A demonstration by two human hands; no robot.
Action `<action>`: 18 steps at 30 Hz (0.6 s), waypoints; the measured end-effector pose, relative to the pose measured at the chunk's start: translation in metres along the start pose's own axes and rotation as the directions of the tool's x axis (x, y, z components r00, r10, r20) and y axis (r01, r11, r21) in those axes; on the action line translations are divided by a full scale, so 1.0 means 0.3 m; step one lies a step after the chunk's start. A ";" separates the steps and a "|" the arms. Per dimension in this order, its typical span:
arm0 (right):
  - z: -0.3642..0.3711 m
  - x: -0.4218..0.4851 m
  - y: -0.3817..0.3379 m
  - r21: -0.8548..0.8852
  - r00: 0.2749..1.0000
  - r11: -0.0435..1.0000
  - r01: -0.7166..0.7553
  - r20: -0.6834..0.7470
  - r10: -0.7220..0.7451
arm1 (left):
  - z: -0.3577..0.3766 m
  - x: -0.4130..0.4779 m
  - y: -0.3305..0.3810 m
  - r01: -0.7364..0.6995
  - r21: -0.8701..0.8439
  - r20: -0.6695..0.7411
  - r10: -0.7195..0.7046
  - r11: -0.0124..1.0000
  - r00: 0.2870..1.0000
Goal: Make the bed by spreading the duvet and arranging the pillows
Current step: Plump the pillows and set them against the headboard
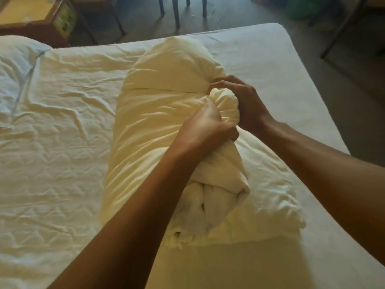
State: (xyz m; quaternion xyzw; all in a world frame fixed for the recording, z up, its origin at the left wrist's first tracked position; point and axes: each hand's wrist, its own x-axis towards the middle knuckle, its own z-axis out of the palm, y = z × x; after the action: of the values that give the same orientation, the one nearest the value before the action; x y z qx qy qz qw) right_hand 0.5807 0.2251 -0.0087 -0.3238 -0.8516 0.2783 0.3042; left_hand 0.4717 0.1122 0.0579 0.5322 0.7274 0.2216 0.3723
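A cream duvet [152,113] lies bunched in a thick folded roll across the middle of the bed [260,65]. My left hand [206,126] grips a gathered fold of the duvet from the near side, fingers curled tight. Just beyond it, my right hand [243,101] clutches the same bundle from the far side. A white pillow [14,65] rests at the left end of the bed. The wrinkled sheet [52,142] covers the mattress to the left of the roll.
A wooden bedside table [35,19] stands beyond the bed at the top left. Chair legs [177,11] rise from the dark floor behind the bed. The mattress edge [325,97] runs diagonally on the right, with floor past it.
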 end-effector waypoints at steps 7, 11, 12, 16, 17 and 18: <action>-0.222 -0.264 0.255 -0.019 0.982 0.984 -0.179 -0.058 0.178 | 0.315 0.036 0.211 -0.079 0.007 0.133 0.077 0.997 0.988; -0.264 -0.387 0.379 0.064 0.930 0.930 -0.363 -0.028 0.365 | 0.330 0.077 0.205 -0.157 0.299 -0.207 0.225 0.941 0.952; -0.267 -0.414 0.406 0.062 0.919 0.917 -0.394 0.004 0.395 | 0.311 0.088 0.170 -0.103 0.398 -0.307 0.239 0.911 0.921; -0.261 -0.459 0.508 -0.072 0.870 0.880 -0.469 0.131 0.475 | 0.253 0.108 -0.018 -0.011 0.551 -0.211 0.153 0.834 0.965; -0.261 -0.462 0.519 -0.037 0.831 0.855 -0.518 0.214 0.513 | 0.275 0.114 -0.061 -0.018 0.597 -0.136 0.123 0.802 0.983; -0.261 -0.465 0.532 0.011 0.789 0.829 -0.560 0.312 0.529 | 0.306 0.124 -0.096 -0.031 0.641 -0.094 0.119 0.767 0.988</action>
State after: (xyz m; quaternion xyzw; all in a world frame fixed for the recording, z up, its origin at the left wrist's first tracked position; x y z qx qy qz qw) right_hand 0.7806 0.2477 -0.1113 -0.4940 -0.7421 0.4427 0.0963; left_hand 0.5198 0.1308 -0.0314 0.6401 0.7599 0.0103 0.1128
